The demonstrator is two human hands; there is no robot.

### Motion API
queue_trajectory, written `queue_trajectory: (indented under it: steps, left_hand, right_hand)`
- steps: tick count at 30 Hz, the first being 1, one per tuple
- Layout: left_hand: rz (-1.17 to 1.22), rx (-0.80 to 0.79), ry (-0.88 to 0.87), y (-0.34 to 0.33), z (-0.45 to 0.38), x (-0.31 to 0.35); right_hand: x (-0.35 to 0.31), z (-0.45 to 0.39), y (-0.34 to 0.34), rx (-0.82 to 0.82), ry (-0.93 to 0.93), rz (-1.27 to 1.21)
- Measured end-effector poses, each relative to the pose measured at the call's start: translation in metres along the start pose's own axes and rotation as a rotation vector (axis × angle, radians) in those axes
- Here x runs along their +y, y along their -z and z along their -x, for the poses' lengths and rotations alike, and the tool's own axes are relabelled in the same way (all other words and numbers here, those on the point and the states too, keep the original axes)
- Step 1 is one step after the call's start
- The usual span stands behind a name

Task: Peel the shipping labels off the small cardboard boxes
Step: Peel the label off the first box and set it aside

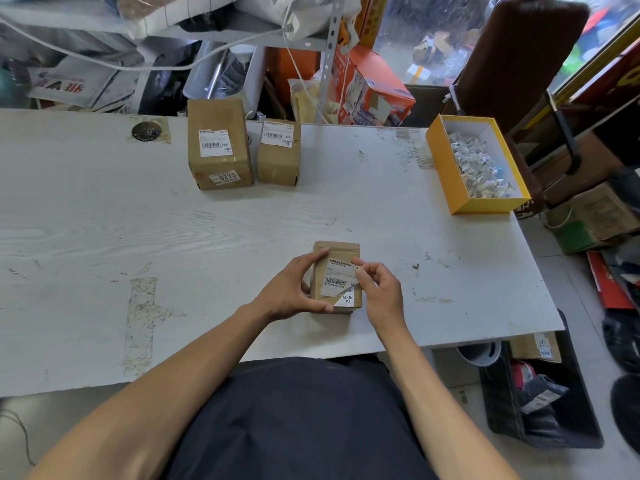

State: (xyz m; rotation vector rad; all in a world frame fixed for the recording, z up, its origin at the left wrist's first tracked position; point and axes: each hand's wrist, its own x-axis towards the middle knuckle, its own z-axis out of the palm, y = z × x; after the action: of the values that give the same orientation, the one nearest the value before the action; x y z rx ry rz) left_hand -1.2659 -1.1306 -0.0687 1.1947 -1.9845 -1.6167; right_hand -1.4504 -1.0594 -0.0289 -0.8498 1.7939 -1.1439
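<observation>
The tabletop (242, 220) is showing whitewashed woodgrain. Three boxes (220, 143) (278, 152) (336, 277) are showing plain brown, their labels (337, 282) white with black barcodes. The tray (485, 204) is glowing yellow outside, white inside.

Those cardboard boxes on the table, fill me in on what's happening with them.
A person is peeling shipping labels off them. The left hand grips a small box near the table edge, while the right hand pinches the label, which is already torn. Two more boxes at the far side have labels on. A yellow box on the right holds paper scraps.
</observation>
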Motion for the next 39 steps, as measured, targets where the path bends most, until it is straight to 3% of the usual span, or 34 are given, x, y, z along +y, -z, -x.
queue_trajectory:
  steps: [9,18,26,29,35,39]
  left_hand:
    - [-0.040,-0.021,-0.007,0.006,0.000,0.002]
    - [-0.098,0.015,0.019,0.035,-0.003,0.006]
    - [-0.076,0.024,0.015,0.036,-0.005,0.010]
    - [-0.070,0.018,0.005,0.034,-0.004,0.008]
    - [-0.013,0.009,-0.039,0.031,0.000,0.007]
    - [-0.013,0.031,-0.054,0.028,0.001,0.004]
  right_hand:
    - [0.001,-0.001,0.000,0.000,-0.025,-0.081]
    - [-0.003,-0.004,0.005,0.107,-0.053,-0.084]
    - [-0.021,-0.007,-0.003,0.114,0.035,-0.069]
    - [-0.023,-0.005,-0.009,0.066,0.119,0.053]
    - [-0.005,0.006,-0.021,-0.197,0.260,0.540]
    - [0.002,0.007,-0.020,-0.224,0.279,0.656]
